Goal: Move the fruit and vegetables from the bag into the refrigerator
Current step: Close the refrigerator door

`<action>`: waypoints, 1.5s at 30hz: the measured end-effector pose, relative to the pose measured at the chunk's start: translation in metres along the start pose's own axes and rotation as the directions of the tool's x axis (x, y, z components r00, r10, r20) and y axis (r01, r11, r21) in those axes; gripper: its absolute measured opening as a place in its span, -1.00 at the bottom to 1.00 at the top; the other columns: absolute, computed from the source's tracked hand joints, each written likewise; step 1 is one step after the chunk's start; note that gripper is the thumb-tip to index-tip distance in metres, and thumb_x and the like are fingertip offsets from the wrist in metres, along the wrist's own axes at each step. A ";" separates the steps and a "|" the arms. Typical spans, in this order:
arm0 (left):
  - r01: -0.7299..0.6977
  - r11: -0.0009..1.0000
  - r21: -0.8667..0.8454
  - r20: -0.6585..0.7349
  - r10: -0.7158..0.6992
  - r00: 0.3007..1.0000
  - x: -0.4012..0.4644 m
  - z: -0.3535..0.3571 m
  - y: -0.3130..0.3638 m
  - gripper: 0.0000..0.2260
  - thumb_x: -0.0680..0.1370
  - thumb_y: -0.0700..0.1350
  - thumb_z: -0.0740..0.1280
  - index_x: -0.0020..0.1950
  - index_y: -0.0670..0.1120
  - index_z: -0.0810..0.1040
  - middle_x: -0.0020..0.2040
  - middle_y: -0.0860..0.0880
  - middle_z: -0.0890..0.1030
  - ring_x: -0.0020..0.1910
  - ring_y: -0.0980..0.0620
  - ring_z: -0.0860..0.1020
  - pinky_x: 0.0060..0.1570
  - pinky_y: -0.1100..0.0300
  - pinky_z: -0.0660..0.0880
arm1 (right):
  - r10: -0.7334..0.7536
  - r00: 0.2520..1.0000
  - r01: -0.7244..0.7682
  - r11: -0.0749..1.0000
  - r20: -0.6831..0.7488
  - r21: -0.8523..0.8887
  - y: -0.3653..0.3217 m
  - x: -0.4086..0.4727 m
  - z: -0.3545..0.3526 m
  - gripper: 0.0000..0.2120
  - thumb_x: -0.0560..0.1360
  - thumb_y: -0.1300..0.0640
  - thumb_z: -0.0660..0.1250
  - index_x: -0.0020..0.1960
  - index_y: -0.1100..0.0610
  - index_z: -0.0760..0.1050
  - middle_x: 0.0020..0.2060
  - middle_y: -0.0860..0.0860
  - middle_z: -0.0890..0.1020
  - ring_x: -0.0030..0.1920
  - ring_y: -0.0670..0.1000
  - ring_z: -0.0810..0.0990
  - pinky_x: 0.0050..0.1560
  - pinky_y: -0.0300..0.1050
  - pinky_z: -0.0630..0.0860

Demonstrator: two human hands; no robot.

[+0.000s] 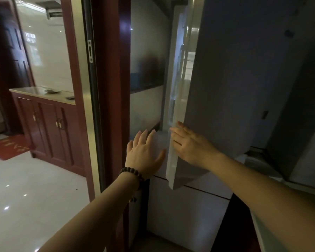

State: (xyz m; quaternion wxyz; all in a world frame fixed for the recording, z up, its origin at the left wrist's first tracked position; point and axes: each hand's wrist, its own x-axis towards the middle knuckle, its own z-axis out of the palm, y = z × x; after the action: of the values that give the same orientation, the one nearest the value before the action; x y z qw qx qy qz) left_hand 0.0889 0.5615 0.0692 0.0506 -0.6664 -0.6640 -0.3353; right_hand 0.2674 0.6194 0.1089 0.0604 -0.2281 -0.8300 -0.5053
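The refrigerator [185, 206] stands straight ahead, white below and grey above. Its upper door [225, 79] is swung slightly ajar, with a lit gap along its left edge. My right hand [189, 146] lies on the lower left edge of that door, fingers curled around the white door edge. My left hand [144, 153], with a bead bracelet at the wrist, is spread flat against the fridge body just left of the door edge and holds nothing. No bag, fruit or vegetables are in view.
A dark red door frame [109, 88] rises directly left of the fridge. Beyond it stand a red wooden cabinet [49, 124], a glossy white tiled floor [25, 188] and a red mat [7, 146]. A dark counter edge [280, 179] lies at the right.
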 end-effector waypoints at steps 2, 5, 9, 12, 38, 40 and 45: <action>-0.012 1.000 0.001 0.008 0.012 1.000 0.012 0.004 -0.016 -0.35 0.53 0.25 0.13 0.53 0.04 0.02 0.53 0.01 0.10 0.52 0.00 -0.02 0.48 -0.09 0.00 | -0.004 0.999 0.005 0.999 -0.041 0.036 0.001 0.018 0.018 -0.66 0.50 0.03 0.20 0.11 0.20 0.59 0.14 0.14 0.60 0.31 0.16 0.46 0.49 0.11 0.03; -0.025 1.000 0.016 0.015 0.025 1.000 0.033 0.012 -0.040 -0.35 0.53 0.24 0.14 0.53 0.04 0.02 0.53 0.00 0.12 0.52 -0.01 -0.01 0.47 -0.11 0.02 | 0.007 0.999 -0.004 0.997 -0.046 0.083 0.003 0.050 0.044 -0.58 0.36 -0.04 0.45 0.11 0.20 0.60 0.14 0.13 0.61 0.32 0.15 0.46 0.42 0.10 0.21; -0.023 1.000 0.005 0.023 0.023 0.999 0.056 0.022 -0.062 -0.35 0.53 0.26 0.13 0.53 0.05 0.01 0.53 0.00 0.11 0.52 -0.01 -0.02 0.48 -0.09 0.00 | 0.053 0.998 -0.057 0.992 0.038 0.111 0.004 0.088 0.076 -0.49 0.30 -0.08 0.50 0.15 0.19 0.58 0.21 0.14 0.58 0.38 0.17 0.39 0.39 0.14 0.23; -0.029 0.999 0.014 0.065 0.028 0.997 0.068 0.032 -0.077 -0.34 0.53 0.26 0.13 0.54 0.05 -0.01 0.54 -0.01 0.08 0.52 -0.01 -0.04 0.48 -0.07 -0.02 | 0.109 0.992 -0.115 0.988 0.065 0.107 0.002 0.112 0.102 -0.54 0.33 -0.05 0.49 0.15 0.17 0.58 0.24 0.15 0.56 0.40 0.18 0.35 0.41 0.16 0.13; 0.083 0.996 -0.029 0.250 -0.074 0.965 0.201 0.171 -0.115 -0.34 0.53 0.26 0.11 0.54 0.10 -0.09 0.55 0.09 -0.06 0.52 0.04 -0.11 0.46 0.04 -0.07 | 0.220 0.948 -0.257 0.955 0.229 0.146 0.072 0.241 0.318 -0.65 0.55 0.19 0.03 0.24 0.22 0.44 0.43 0.18 0.29 0.52 0.17 0.01 0.48 0.16 -0.20; 0.085 0.996 -0.034 0.252 -0.074 0.965 0.207 0.176 -0.117 -0.34 0.54 0.26 0.10 0.54 0.10 -0.09 0.55 0.08 -0.06 0.52 0.05 -0.12 0.47 0.05 -0.08 | 0.233 0.944 -0.270 0.952 0.235 0.142 0.074 0.245 0.324 -0.64 0.55 0.18 0.01 0.26 0.20 0.43 0.45 0.16 0.27 0.52 0.15 -0.02 0.48 0.16 -0.22; 0.091 0.996 -0.023 0.250 -0.082 0.965 0.206 0.183 -0.119 -0.33 0.53 0.27 0.10 0.54 0.10 -0.09 0.55 0.08 -0.06 0.52 0.05 -0.12 0.46 0.06 -0.10 | 0.247 0.933 -0.299 0.937 0.261 0.182 0.070 0.247 0.324 -0.62 0.56 0.14 0.00 0.27 0.18 0.43 0.43 0.15 0.29 0.53 0.15 -0.03 0.47 0.17 -0.25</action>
State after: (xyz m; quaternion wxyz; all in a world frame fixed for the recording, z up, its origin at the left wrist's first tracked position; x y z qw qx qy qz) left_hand 0.0274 0.8446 -0.0108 -0.0592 -0.6744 -0.6876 -0.2625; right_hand 0.1206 1.0059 0.0913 0.0570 -0.3916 -0.8419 -0.3670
